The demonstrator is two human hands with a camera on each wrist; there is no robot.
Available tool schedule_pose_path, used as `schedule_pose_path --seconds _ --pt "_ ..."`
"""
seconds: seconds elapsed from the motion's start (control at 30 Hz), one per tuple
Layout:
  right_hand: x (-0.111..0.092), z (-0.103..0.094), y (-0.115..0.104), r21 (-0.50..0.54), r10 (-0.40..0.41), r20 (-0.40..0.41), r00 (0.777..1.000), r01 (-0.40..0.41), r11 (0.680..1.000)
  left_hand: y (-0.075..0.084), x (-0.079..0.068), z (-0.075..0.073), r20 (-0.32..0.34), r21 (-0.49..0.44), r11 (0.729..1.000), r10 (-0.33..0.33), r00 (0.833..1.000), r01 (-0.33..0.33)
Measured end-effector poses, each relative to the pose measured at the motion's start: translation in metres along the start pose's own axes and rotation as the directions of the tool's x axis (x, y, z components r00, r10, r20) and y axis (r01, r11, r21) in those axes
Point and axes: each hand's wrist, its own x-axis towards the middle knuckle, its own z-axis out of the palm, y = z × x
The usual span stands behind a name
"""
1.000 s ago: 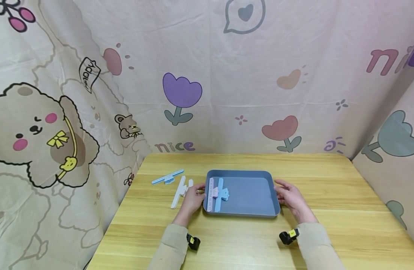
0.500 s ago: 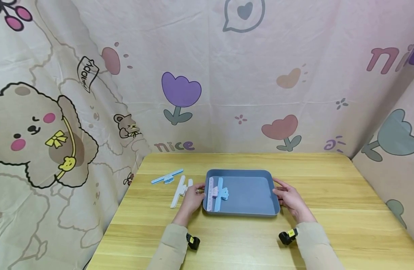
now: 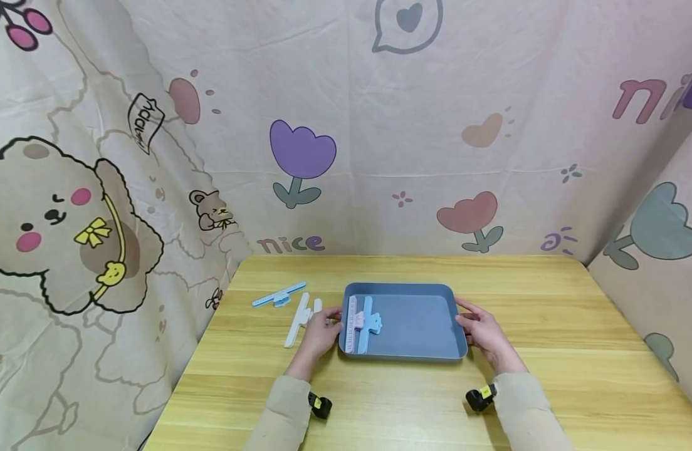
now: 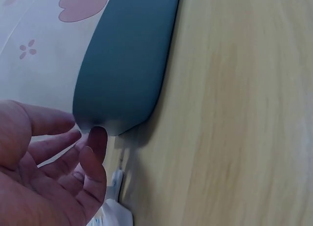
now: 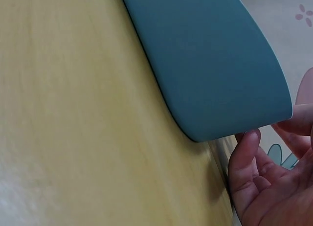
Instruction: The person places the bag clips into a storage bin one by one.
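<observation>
A shallow blue-grey tray lies on the table between my two hands. My left hand is at its left end, fingertips against the end wall; in the left wrist view the other fingers bend loosely below the rim. At the opposite end my right hand touches the wall with its fingertips, and the right wrist view shows the fingers loosely bent. Inside the tray, along its left side, lie a pale pink ruler-marked plastic clip and a light blue long clip, side by side.
Left of the tray are a white long clip and a blue ruler-marked clip. Another white strip is partly hidden behind my left hand. A patterned cloth hangs behind the wooden table.
My right fingers have shifted slightly left against the tray's end. The tray, the clips and my left hand look almost the same.
</observation>
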Motion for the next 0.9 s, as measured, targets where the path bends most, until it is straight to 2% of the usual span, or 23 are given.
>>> schedule_pose_path --seconds 0.3,0.47,0.6,0.9 --pt "0.001 0.002 0.0 -0.026 0.003 -0.029 1.0 -0.004 1.0 0.001 -0.007 -0.014 -0.037 -0.051 0.998 0.026 0.999 -0.028" --pt "0.001 0.002 0.001 -0.036 -0.004 -0.033 0.999 0.002 0.999 0.002 -0.013 -0.025 -0.053 -0.035 0.997 0.068 0.996 -0.07" --pt "0.002 0.002 0.001 -0.048 -0.008 -0.036 0.999 0.006 0.999 -0.001 -0.017 -0.034 -0.073 -0.022 0.997 0.078 0.994 -0.08" --pt "0.0 0.0 0.001 -0.059 -0.009 -0.005 1.0 0.009 0.998 -0.014 -0.025 -0.056 -0.095 -0.002 0.999 0.047 0.994 -0.047"
